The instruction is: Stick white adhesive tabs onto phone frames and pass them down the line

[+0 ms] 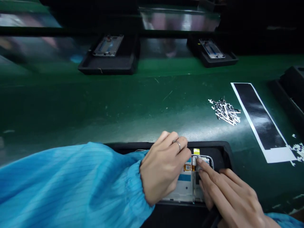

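Note:
A phone frame (184,186) with blue strips and an orange flex cable (187,167) lies in a black tray (220,147) at the bottom centre. My left hand (165,166), with a ring on one finger, is over the frame's left part, its fingers curled together; whatever they hold is hidden. My right hand (225,193) comes from the lower right, its fingertips pressed on the frame's upper right end, just below a yellow tab (196,151). Whether something small is under those fingertips cannot be made out.
Two black trays (106,66) (219,61) with phone frames stand at the back. A pile of small strips (225,110) and a dark sheet with white edges (260,117) lie on the right of the green table (118,104). Another black tray (287,91) is at the far right.

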`<state>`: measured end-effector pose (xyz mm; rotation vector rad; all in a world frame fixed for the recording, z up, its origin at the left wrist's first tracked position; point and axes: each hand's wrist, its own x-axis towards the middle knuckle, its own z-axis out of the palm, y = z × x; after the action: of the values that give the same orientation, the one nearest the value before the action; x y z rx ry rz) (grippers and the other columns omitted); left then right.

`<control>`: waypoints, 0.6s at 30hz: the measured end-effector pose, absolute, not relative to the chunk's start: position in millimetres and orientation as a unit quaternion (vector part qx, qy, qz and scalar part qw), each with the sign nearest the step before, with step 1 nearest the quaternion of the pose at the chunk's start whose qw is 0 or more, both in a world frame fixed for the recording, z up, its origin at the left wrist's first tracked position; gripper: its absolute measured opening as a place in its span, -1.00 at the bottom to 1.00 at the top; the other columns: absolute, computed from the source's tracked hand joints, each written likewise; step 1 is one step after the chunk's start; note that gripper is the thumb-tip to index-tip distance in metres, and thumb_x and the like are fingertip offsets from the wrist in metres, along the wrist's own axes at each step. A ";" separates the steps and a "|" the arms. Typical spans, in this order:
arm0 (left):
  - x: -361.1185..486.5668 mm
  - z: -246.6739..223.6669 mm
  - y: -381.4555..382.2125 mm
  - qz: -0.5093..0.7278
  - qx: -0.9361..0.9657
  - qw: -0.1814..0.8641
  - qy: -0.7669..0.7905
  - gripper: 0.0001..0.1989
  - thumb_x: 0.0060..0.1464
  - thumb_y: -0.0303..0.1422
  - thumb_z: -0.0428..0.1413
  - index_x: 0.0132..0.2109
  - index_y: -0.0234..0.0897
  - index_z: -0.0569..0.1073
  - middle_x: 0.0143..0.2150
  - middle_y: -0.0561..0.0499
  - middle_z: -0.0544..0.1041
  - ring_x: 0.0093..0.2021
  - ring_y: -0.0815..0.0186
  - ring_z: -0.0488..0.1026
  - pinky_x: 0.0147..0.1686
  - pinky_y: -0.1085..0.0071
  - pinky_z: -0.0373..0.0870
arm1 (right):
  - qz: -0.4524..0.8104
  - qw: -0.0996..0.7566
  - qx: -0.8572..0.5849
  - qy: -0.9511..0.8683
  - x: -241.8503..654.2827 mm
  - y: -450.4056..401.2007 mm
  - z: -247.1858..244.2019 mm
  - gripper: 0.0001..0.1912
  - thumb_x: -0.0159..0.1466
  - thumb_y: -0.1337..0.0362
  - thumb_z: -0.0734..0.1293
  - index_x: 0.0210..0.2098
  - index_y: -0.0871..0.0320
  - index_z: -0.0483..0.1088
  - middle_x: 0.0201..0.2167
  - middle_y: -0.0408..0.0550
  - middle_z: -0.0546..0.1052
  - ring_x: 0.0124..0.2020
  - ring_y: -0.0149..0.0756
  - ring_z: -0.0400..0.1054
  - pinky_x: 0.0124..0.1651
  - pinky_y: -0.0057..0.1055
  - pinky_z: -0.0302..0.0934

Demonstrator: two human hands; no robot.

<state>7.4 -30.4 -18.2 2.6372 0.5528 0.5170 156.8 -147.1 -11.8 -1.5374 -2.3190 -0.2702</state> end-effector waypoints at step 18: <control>14.1 1.3 2.5 0.036 0.941 0.293 0.165 -0.82 0.02 -0.57 0.10 -0.49 -0.30 0.37 -0.43 0.09 0.34 -0.41 0.34 0.23 -0.40 0.36 0.05 | -0.089 0.089 -0.475 -0.871 163.6 -132.9 -4.3 -0.62 0.28 0.59 0.07 -0.24 0.25 0.48 -0.20 0.00 0.55 -0.48 -0.38 0.45 -0.43 -0.49 0.33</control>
<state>14.1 2.5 1.3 2.5059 0.4404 0.0951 163.6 -132.9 -4.3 -1.4136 -2.5918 -0.2661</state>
